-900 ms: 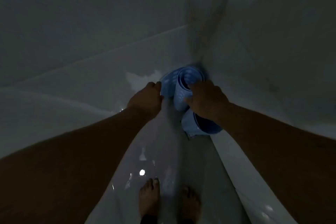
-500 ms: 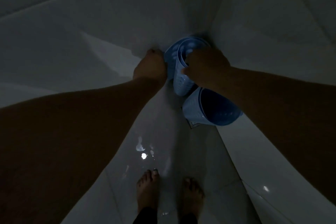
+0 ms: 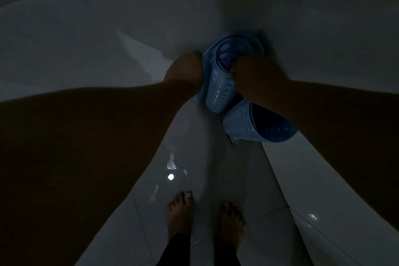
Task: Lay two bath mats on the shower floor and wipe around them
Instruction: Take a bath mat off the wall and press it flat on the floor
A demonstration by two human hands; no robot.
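A rolled blue bath mat (image 3: 220, 90) stands in the far corner of the dim shower, dotted with small holes. My left hand (image 3: 183, 69) holds its left side. My right hand (image 3: 257, 75) grips the roll's upper right edge. A second rolled blue mat (image 3: 241, 125) lies just below my right forearm, its dark open end facing right. The fingers of both hands are hidden behind the roll.
White tiled walls (image 3: 86, 39) close in left and right of the corner. The wet grey shower floor (image 3: 216, 168) shows light glints. A floor drain (image 3: 234, 141) peeks from under the lower mat. My bare feet (image 3: 181, 211) stand at the bottom centre.
The view has tilted and both hands with the upright roll sit a little lower in frame. The grip on the roll looks the same.
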